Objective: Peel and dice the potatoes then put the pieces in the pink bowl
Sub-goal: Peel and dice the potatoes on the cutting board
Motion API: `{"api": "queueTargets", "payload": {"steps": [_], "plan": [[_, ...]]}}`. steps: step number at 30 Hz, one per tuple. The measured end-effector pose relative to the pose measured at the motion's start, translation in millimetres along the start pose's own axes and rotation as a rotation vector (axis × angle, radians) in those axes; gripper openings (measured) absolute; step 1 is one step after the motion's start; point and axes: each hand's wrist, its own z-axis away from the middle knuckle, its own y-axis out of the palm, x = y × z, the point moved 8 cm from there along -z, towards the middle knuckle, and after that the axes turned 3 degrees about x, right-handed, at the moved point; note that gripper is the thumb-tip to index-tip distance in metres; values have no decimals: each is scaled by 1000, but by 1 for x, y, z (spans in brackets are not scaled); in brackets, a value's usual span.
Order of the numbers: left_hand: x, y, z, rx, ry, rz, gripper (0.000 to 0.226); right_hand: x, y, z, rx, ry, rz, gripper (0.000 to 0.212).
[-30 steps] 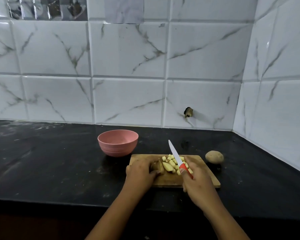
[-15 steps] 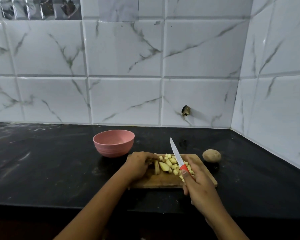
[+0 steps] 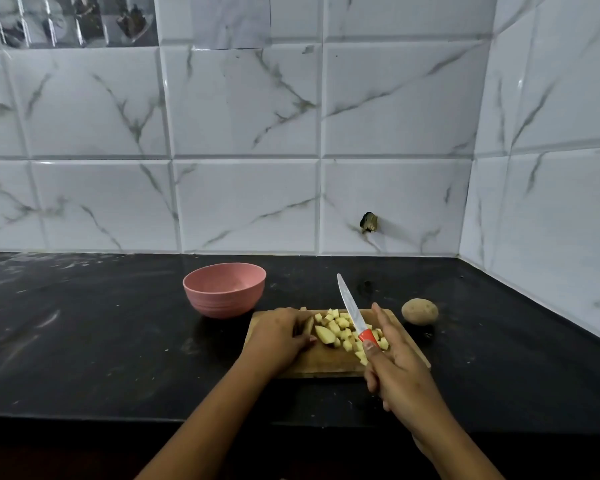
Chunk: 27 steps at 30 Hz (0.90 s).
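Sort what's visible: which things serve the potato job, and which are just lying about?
In use: knife gripped by right hand, potato slice held by left hand, cutting board, diced pieces, whole potato, pink bowl.
Lying about: dark wall mark, shiny wall panel.

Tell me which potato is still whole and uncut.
The brown potato on the counter, just right of the cutting board. The potato pieces on the board are pale and already cut.

Right hand (image 3: 395,368) gripping knife (image 3: 349,306) (blade raised), left hand (image 3: 279,336) holding potato slice (image 3: 306,328)
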Motion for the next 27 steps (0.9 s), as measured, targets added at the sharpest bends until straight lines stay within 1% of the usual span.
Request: {"api": "queueTargets", "payload": {"steps": [4,8,11,14,20,22,23,27], "plan": [[13,-4,-7,14,-58,15,42,-1,0,-1,10,-5,4,55],[21,-6,-15,22,-79,66,39,-2,1,-2,42,3,21,58],[24,-6,-18,19,-83,84,32,-3,1,-3,53,14,21,60],[23,-7,-22,29,-62,53,21,-3,1,-3,60,11,26,59],[18,-7,-27,157,-25,70,18,-4,1,-3,70,9,24,61],[16,-6,-27,177,-2,66,16,-4,0,-2,69,9,22,61],[14,-6,-27,179,13,63,17,-4,0,-2,68,6,20,61],[17,-2,-27,207,25,8,39,-3,1,-3,66,1,18,62]]}}
